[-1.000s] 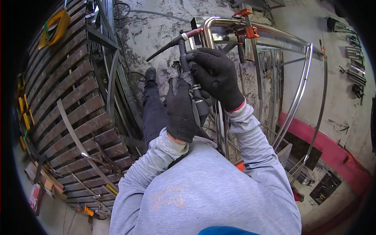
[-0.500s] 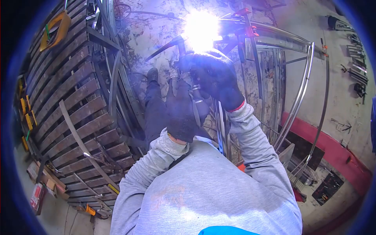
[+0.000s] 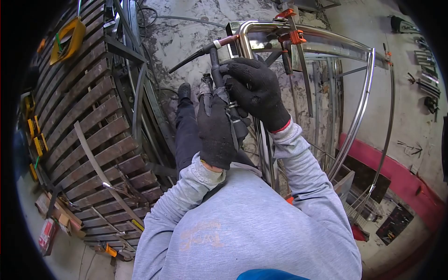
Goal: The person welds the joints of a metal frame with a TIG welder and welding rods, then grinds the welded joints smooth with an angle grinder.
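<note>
A black glove covers my left hand, which is closed round the handle of a welding torch. The torch's pinkish nozzle points right, close to the bent corner of a shiny metal tube frame. My right hand, also gloved, is bent against the torch neck and the upright tube; its fingertips are near the neck, and what they may hold is hidden. A clamp with orange-red parts sits on the frame's top tube, right of the torch.
On the left stands a slatted metal rack with a yellow-orange ring-shaped item hanging above it. Long metal bars run beside it. Another long clamp is at the frame's right side. Tools lie at the far right.
The bright welding arc and its glare at the nozzle are gone, and the tube corner now shows. Both hands remain in nearly the same place.
</note>
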